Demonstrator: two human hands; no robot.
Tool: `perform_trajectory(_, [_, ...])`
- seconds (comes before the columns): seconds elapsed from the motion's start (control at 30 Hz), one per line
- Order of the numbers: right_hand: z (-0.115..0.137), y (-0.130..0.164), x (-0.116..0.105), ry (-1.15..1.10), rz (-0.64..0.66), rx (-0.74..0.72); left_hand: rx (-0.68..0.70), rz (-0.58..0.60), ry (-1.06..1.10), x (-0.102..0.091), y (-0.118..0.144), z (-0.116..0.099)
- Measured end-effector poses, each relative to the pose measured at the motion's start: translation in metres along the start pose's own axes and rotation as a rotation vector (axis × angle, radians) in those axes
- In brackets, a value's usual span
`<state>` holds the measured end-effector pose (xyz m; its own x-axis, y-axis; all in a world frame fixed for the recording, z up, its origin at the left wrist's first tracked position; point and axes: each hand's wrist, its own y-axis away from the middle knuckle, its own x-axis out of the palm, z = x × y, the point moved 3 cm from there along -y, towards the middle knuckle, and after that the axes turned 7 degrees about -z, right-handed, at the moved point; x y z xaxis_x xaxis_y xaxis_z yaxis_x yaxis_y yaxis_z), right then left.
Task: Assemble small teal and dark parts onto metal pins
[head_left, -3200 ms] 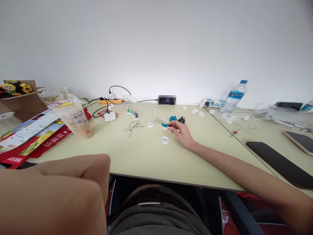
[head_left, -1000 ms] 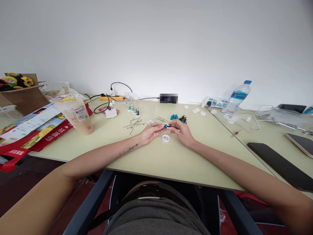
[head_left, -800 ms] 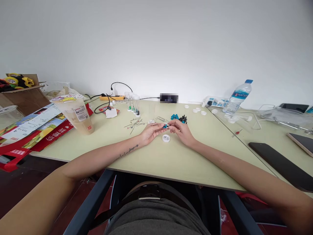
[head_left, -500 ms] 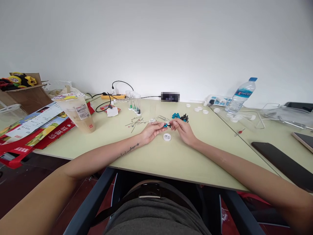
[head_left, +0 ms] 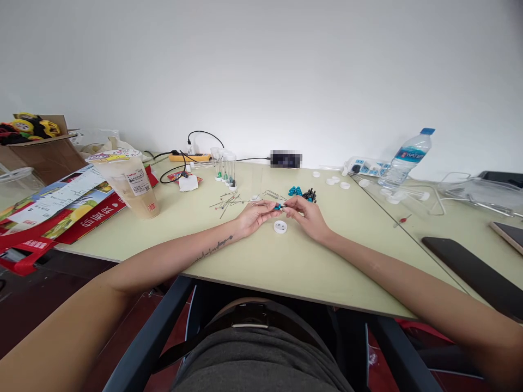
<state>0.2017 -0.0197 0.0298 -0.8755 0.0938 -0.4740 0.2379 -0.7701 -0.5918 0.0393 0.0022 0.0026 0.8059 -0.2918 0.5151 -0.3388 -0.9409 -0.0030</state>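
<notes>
My left hand [head_left: 256,216] pinches a small blue piece [head_left: 278,207] between thumb and fingers. From the other side my right hand [head_left: 304,216] closes its fingertips on a tiny dark part at the end of that piece; its kind is too small to make out. Just below the fingertips lies a round white cap [head_left: 280,227] with tiny bits in it. Behind my right hand are a cluster of blue pieces [head_left: 295,191] and a heap of black pieces [head_left: 310,195]. Thin metal pins [head_left: 226,201] are scattered to the left of my left hand.
Clear tubes [head_left: 229,169] stand at the back left, near a drink cup [head_left: 139,188]. White caps [head_left: 335,180], a power strip [head_left: 366,166] and a water bottle [head_left: 408,158] are at the back right. A black phone-like slab [head_left: 469,267] lies right of my right forearm.
Both hands stay together over the white cap, with only slight finger movement around the blue piece. The whole view has shifted a little.
</notes>
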Motion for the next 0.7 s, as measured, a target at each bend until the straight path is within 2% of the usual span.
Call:
perform_trajectory(0.4, [-0.0014,-0.0016,-0.0001,0.069,0.048,0.036,-0.018,-0.025,-0.005,0.0025,0.0023,-0.0006])
perform_trajectory(0.7, [-0.0009,-0.0002,-0.001,0.021,-0.002,0.044,0.003,-0.1,0.058,0.0025,0.0023,-0.0022])
